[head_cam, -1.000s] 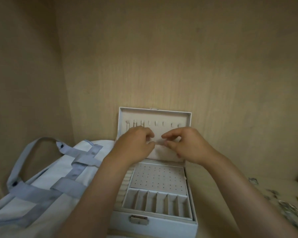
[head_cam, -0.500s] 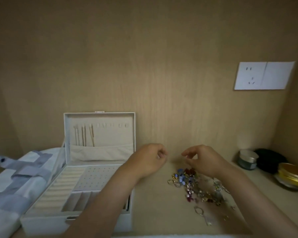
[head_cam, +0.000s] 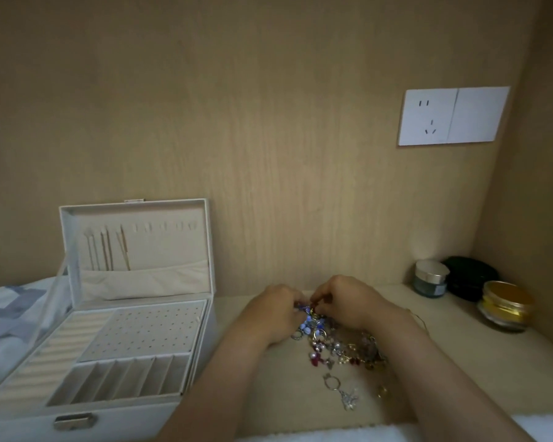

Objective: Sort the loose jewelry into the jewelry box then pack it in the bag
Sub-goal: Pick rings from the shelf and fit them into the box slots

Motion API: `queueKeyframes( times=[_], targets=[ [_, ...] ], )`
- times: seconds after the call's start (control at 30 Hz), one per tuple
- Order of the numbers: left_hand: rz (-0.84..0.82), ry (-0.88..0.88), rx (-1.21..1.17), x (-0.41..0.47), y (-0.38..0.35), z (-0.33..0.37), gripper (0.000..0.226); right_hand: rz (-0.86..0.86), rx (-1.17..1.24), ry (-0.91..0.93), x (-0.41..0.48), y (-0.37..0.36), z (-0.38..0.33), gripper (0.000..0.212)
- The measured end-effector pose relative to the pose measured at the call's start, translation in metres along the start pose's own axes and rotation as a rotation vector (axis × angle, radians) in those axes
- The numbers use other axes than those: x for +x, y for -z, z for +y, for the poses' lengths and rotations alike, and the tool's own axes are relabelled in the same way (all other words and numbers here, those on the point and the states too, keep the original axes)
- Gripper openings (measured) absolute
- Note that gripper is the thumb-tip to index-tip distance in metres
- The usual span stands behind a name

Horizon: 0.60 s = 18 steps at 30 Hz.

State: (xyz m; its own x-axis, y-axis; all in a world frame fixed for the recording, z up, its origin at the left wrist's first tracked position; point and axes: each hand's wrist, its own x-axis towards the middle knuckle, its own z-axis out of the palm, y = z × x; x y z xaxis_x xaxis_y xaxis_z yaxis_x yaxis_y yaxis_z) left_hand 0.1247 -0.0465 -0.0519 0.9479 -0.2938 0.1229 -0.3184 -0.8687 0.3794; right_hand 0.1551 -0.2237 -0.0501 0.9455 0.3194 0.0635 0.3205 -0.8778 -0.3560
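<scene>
**item: loose jewelry, unsorted heap, on the shelf**

location: loose jewelry (head_cam: 342, 342) lies in a tangled heap on the pale shelf (head_cam: 460, 362), between the two forearms. a keyring charm (head_cam: 344, 395) lies apart at its 6 o'clock.

grip: left hand (head_cam: 275, 314) and right hand (head_cam: 348, 301) meet at the heap's 12 o'clock end. the fingers of both are curled and pinch at a blue-beaded piece there. which single piece is held cannot be told.

handling (judged): light, small, hard and slippery. chains are limp and likely to snag neighbours. take one piece by a ring or clasp and lift slowly, so that nothing drags along. stones and fine links may be fragile.

destination: jewelry box (head_cam: 134, 416) at 9 o'clock of the heap, lid upright. its ring rolls, peg panel and slots look unfilled. a few necklaces (head_cam: 107, 250) hang inside the lid.

bag (head_cam: 10, 317): white with blue-grey straps, at 9 o'clock beyond the box.

surroundings: silver-lidded jar (head_cam: 431, 282), black pouch (head_cam: 470, 279) and gold-lidded jar (head_cam: 505, 309) at 2 o'clock. wall socket (head_cam: 452, 116) at 1 o'clock.

markings: no brand, label or legible writing anywhere.
</scene>
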Motion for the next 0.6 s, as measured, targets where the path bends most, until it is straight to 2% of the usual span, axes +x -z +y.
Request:
queueKeyframes(
  times=[0.07,0.23,0.4,0.5,0.6],
  targets=[
    [0.02,0.008,-0.018,0.001,-0.002,-0.006,0.028,0.002,0.037,-0.005,0.001,0.0,0.0,0.009],
    [0.115,-0.026,-0.043,0.001,0.001,-0.004,0.031,0.042,0.281,-0.001,-0.001,0.006,0.003,0.014],
    [0.198,-0.078,-0.383,-0.002,0.001,0.011,0.039,0.022,0.727,0.041,-0.01,0.021,-0.005,0.021],
    [0.257,-0.069,-0.498,-0.002,0.006,0.017,0.035,0.046,0.817,0.043,-0.015,0.026,-0.011,0.019],
    [0.298,-0.019,-0.614,0.0,0.012,0.018,0.02,0.112,0.87,-0.004,-0.016,0.028,-0.016,0.019]
  ],
)
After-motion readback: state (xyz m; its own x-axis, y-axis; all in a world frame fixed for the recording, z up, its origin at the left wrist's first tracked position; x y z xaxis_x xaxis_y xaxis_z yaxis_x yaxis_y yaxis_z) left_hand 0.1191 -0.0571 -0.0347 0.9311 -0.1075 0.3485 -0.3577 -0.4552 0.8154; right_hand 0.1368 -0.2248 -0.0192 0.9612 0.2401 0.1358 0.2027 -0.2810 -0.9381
